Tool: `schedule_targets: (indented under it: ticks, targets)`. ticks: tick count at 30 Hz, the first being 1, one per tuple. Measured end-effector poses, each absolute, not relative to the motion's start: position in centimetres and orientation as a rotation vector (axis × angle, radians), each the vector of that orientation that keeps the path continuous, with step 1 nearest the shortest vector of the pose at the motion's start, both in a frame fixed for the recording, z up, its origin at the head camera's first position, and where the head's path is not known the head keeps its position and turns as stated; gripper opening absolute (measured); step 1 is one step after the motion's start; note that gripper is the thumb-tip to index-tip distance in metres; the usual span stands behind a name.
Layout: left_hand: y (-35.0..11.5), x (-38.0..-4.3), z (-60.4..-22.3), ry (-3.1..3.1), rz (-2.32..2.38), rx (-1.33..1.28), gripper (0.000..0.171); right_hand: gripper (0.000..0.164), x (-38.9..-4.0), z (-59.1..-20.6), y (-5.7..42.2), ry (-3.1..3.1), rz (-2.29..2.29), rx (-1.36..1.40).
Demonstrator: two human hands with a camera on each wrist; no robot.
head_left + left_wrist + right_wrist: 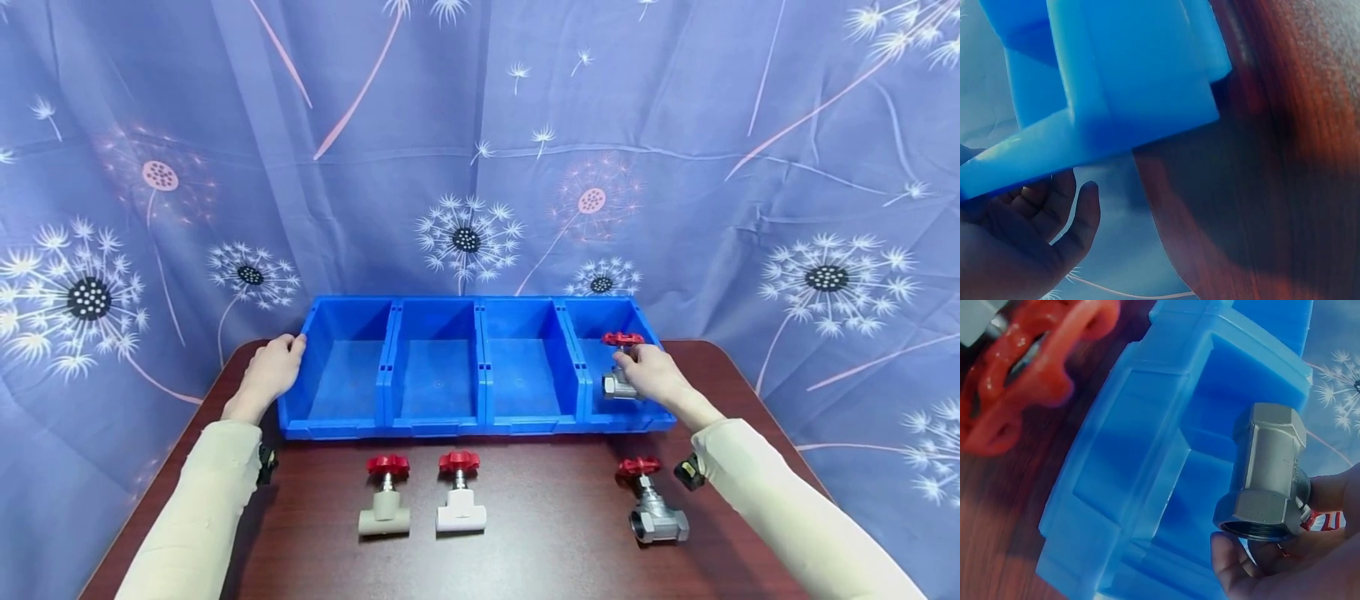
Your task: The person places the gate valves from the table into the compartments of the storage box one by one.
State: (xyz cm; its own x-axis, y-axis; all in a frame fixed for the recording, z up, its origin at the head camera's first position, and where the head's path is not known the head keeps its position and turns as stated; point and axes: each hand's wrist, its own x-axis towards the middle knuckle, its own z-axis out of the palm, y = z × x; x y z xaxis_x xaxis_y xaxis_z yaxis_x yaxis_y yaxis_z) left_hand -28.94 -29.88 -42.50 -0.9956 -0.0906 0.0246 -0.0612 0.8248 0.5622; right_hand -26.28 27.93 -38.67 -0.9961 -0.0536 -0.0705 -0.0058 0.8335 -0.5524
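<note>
Bin row (438,430), four side by side, across far part of desk (551,492); curtain (480,108) behind. Before row: left valve (386,508), middle valve (461,507) just right of it, right valve (657,518) well apart, fronting rightmost bin. Fourth valve (619,385) at that bin, between right hand (651,373) and divider (572,354). Left hand (272,371) at row's left end.

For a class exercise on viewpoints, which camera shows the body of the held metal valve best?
The right wrist view: the valve body is large and close, with one open end visible. The head view shows it smaller, below its red handwheel and partly hidden by the right hand. The left wrist view does not show it.
</note>
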Motion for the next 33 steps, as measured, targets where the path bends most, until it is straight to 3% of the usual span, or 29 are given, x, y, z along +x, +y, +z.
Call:
schedule_targets:
  ticks: [33]
  targets:
    - [-29.7,-28.8,-42.4,-2.940,-0.894,0.099,0.058,0.033,-31.1,-41.8,28.3,2.855,-0.917,0.067]
